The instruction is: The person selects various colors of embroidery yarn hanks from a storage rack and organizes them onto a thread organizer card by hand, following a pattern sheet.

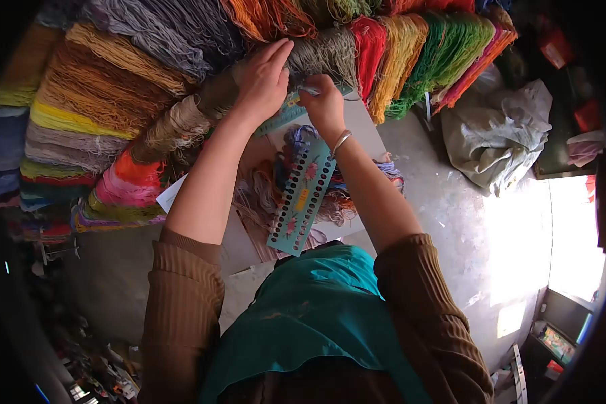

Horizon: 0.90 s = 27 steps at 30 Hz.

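My left hand (266, 81) reaches up to the hanging yarn skeins, fingers stretched out against the grey-beige skein (326, 57); any strand under the fingertips is hidden. Just right of it, my right hand (324, 108) is closed in a pinch on what looks like pale blue thread. A teal thread card (301, 195) with rows of holes and printed flowers lies tilted below my hands. Behind the hands a second teal card (281, 118) is partly covered. Bundles of mixed thread (262, 188) lie around and under the near card on a pale board (369, 128).
Skeins in brown (108, 81), red (369, 54) and green (444, 57) hang along rails ahead and to the left. A white paper (172, 195) sticks out beside my left forearm. A crumpled plastic sack (498, 135) rests on the floor at the right.
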Available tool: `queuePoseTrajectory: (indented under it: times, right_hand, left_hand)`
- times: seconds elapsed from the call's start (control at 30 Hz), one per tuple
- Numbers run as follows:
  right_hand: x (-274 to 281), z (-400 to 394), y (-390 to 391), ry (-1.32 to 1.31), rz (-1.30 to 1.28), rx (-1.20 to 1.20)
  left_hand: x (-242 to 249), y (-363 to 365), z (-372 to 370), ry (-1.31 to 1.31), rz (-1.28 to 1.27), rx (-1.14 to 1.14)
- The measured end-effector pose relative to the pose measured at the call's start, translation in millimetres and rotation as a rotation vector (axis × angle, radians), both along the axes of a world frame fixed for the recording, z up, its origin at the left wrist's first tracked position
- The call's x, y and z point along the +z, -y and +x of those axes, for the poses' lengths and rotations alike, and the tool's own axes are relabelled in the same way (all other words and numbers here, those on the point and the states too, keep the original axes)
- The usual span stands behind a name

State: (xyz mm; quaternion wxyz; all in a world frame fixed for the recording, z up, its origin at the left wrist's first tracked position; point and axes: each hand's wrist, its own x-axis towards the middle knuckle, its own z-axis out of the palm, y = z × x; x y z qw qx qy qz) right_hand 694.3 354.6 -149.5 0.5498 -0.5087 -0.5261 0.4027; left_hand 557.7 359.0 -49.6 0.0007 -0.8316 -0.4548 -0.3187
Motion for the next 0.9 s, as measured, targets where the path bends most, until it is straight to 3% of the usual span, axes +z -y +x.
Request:
queuePoseTrajectory:
  times: [0.13, 0.3, 0.7, 0.9]
  right_hand:
    - [-19, -23, -3, -0.191, -0.026, -0.023]
    - [1, -21, 12, -0.374, -0.09, -0.036]
    - [1, -19, 11, -0.643, -0.044, 0.02]
    - [-2, -6, 13, -0.639, -0.142, 0.076]
  left_hand:
    - [-2, -3, -4, 0.059, -0.021, -0.037]
    - [2, -2, -4, 0.09, -0.084, -0.03]
    - [3, -2, 0, 0.02, -0.021, -0.017]
    - [2, -1, 1, 0.026, -0.015, -0.014]
